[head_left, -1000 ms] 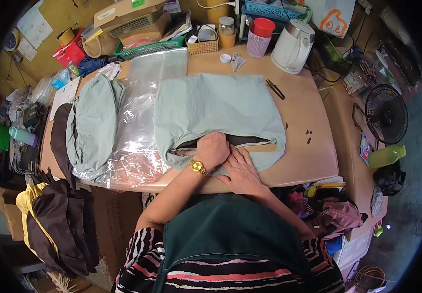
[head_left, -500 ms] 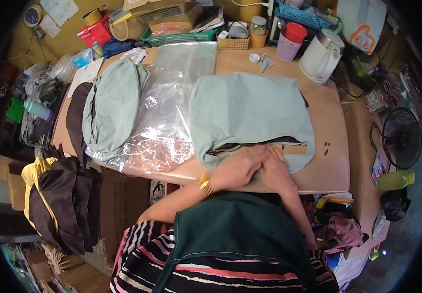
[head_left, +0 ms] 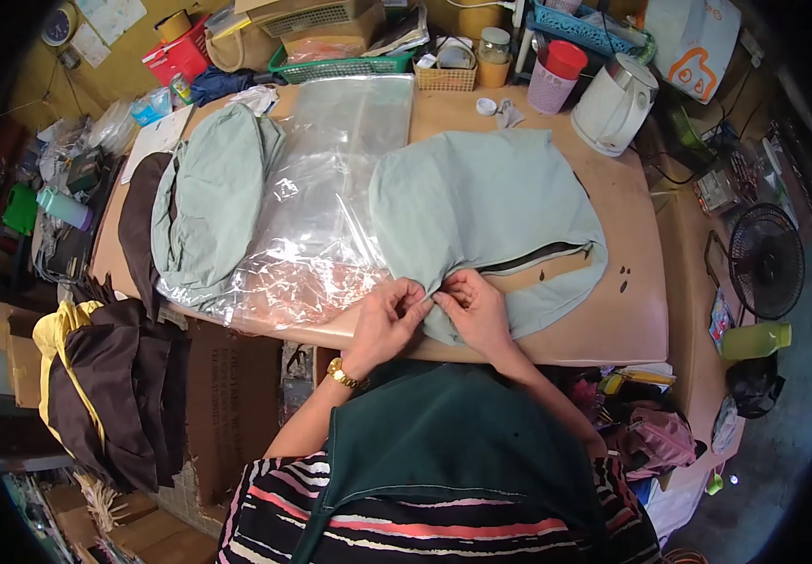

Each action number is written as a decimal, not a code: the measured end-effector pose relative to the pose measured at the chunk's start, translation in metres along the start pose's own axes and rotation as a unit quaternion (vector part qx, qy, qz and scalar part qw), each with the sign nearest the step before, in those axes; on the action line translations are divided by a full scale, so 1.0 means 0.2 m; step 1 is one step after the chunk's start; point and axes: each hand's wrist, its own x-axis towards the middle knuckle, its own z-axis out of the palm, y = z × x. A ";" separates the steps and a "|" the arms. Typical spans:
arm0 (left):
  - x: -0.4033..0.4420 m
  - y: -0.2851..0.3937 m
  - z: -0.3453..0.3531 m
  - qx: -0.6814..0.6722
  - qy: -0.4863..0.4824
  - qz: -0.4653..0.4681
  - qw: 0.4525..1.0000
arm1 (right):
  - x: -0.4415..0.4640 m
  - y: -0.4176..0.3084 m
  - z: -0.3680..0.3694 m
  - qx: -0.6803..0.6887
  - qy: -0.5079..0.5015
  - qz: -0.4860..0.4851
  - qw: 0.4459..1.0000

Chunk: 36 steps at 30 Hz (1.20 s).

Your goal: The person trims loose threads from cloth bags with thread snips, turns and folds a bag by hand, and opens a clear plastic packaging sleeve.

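Note:
A pale green cloth bag (head_left: 490, 197) lies on the table, its dark-edged opening (head_left: 539, 254) along the near side. My left hand (head_left: 390, 318) and my right hand (head_left: 473, 308) meet at the left end of that opening. Both pinch the bag's gathered edge between thumb and fingers. Cloth is bunched up at the fingertips, and whether a zip pull is among it cannot be made out. Through the opening, tan table surface shows beside the cloth. To the left lie clear plastic sleeves (head_left: 335, 179) and a second pale green cloth piece (head_left: 213, 197) over dark brown cloth (head_left: 140, 221).
A white electric kettle (head_left: 614, 103), a pink cup (head_left: 551, 86) and baskets (head_left: 349, 68) line the table's back. Dark brown cloth with a yellow strap (head_left: 110, 385) hangs at left. A black fan (head_left: 765, 258) and a green bottle (head_left: 756, 340) are at right.
My hands have moved left from the middle of the opening to its left end and separated slightly. The bag's left near side is now pulled together and bunched.

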 end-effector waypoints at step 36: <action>0.08 0.17 -0.15 0.088 -0.076 -0.018 0.993 | 0.08 -0.08 -0.23 0.001 0.054 -0.014 0.998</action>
